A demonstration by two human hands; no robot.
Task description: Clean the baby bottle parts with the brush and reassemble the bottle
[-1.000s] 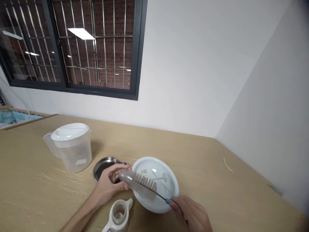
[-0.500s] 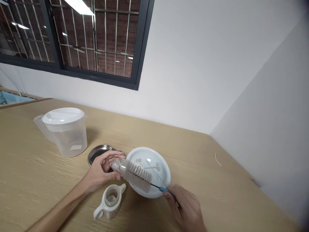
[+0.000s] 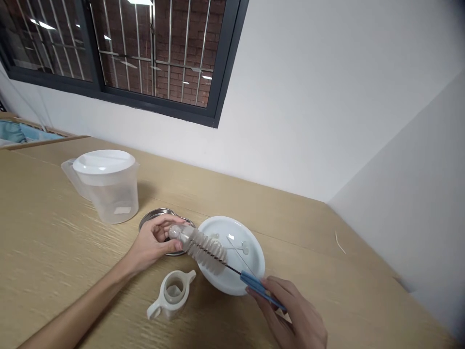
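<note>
My left hand [image 3: 154, 242] grips a small clear bottle-like piece [image 3: 177, 232] between thumb and fingers. White spiral bristles of a brush [image 3: 209, 252] reach into its open end. The brush's blue handle [image 3: 257, 286] is held in my right hand [image 3: 294, 310], fingers wrapped round it. Below the bristles sits a white bowl [image 3: 256, 264] with small clear parts and a thin stick inside. A metal tray [image 3: 157, 213] lies partly hidden behind my left hand. Nearer me stands a white two-handled holder [image 3: 170, 294] with a small clear piece in it.
A clear plastic pitcher [image 3: 114, 194] with a white lid stands at the left of the wooden table [image 3: 283, 208]. A thin pale strip [image 3: 339, 242] lies at the right. Behind are a white wall and a barred window [image 3: 156, 53].
My right hand has moved right and slightly down, showing more of the blue handle. The bristles sit a little less deep in the clear piece. The whole view has shifted slightly.
</note>
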